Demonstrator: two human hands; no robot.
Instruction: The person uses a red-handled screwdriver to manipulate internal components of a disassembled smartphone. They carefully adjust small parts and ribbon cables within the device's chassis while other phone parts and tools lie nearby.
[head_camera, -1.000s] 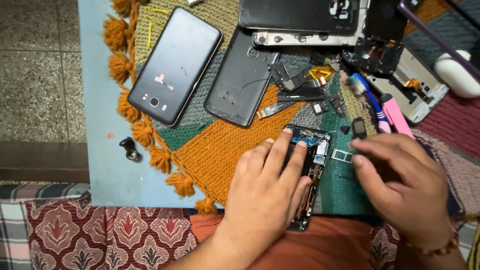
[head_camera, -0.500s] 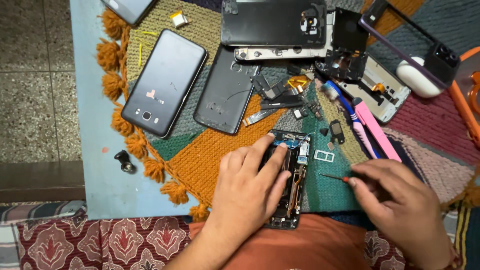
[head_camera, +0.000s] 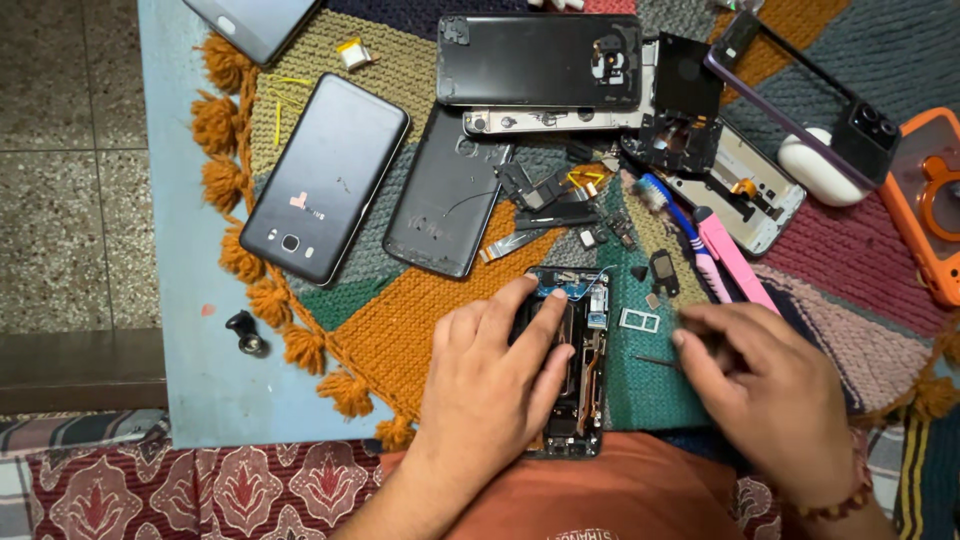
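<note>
The left hand (head_camera: 490, 385) lies flat over the opened phone (head_camera: 575, 360), fingers spread and pressing it down onto the woven mat (head_camera: 420, 330) at the near edge of the surface. The right hand (head_camera: 775, 395) sits just to its right, fingertips pinched around a thin dark tool (head_camera: 655, 361) whose tip points left toward the phone's exposed insides. Just beyond the tool, a small silver card tray (head_camera: 638, 319) rests on the teal patch of mat. Farther out and to the right lie a pink-handled tool (head_camera: 735, 262) and a blue toothbrush (head_camera: 672, 205). To the far left, a dark phone (head_camera: 325, 178) rests face up beside a black back cover (head_camera: 447, 195). At the far right, an orange case (head_camera: 925, 200) touches the frame's edge.
</note>
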